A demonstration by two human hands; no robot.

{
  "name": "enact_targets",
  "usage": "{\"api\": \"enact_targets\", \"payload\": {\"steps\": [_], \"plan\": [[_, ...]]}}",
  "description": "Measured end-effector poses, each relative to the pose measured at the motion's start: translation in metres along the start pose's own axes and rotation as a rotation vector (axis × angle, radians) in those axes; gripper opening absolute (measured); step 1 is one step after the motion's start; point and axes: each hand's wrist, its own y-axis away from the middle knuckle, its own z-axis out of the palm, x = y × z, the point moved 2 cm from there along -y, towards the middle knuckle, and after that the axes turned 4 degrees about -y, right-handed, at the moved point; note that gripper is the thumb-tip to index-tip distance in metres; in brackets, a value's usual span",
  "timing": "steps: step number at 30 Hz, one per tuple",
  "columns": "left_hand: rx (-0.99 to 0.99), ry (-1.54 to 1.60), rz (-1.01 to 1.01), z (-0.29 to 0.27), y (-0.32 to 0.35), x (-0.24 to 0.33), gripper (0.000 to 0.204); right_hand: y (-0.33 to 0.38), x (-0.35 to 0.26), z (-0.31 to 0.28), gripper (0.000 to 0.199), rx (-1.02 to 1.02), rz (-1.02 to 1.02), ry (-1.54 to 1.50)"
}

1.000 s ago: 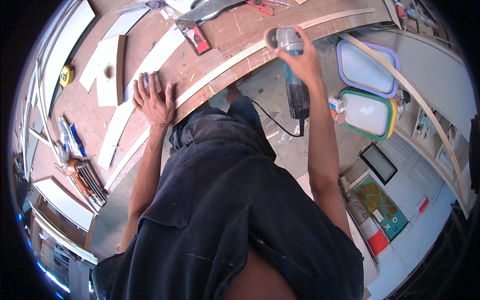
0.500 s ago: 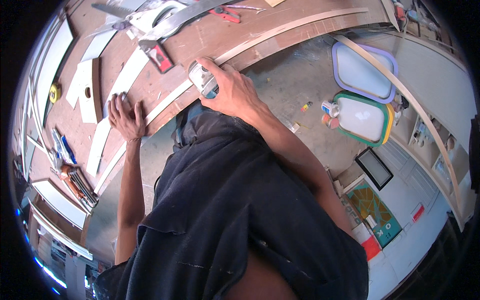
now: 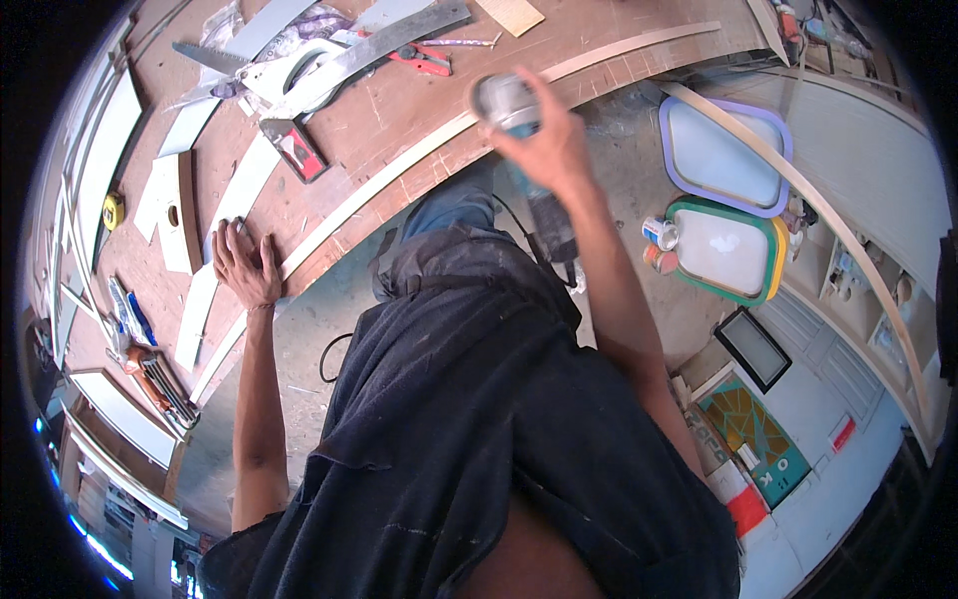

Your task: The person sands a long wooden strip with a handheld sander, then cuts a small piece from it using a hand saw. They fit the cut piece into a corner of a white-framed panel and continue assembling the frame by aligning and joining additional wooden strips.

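Observation:
My right hand point(image 3: 561, 150) grips a trim router point(image 3: 507, 103) with a round clear base and a teal and black body, over the front edge of the workbench. Beneath it runs a long, thin wooden strip point(image 3: 399, 168) along that edge. Motion blurs the tool, so I cannot tell whether its base touches the strip. My left hand point(image 3: 244, 268) lies with fingers spread on the bench, its fingertips on a white board point(image 3: 203, 299) and its heel beside the strip.
A red-and-black box point(image 3: 294, 150), red pliers point(image 3: 424, 60) and a handsaw point(image 3: 210, 57) lie on the workbench point(image 3: 349, 130). To the left are a tape measure point(image 3: 114, 211) and a board with a hole point(image 3: 180, 215). Framed panels point(image 3: 723, 205) and a can point(image 3: 660, 233) stand at right.
My right hand has carried the router rightward and farther along the strip, and more of its body shows. The left hand stays on the bench.

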Motion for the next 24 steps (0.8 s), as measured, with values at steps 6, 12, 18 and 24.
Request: {"api": "enact_targets", "payload": {"steps": [6,12,18,24], "plan": [[-0.035,-0.012,0.003,-0.001,-0.002,0.0,0.067,0.028,-0.048,0.037,0.084,-0.316,-0.082,0.052],[-0.064,-0.032,-0.004,-0.009,0.0,0.007,0.065,-0.023,0.03,-0.031,0.083,-0.072,0.008,0.018],[-0.012,-0.105,-0.053,-0.006,-0.003,0.006,0.061,-0.073,0.082,-0.102,0.084,0.134,0.039,0.027],[0.001,-0.264,-0.129,-0.005,0.004,0.005,0.059,-0.053,0.053,-0.069,0.085,-0.249,-0.04,0.084]]}}
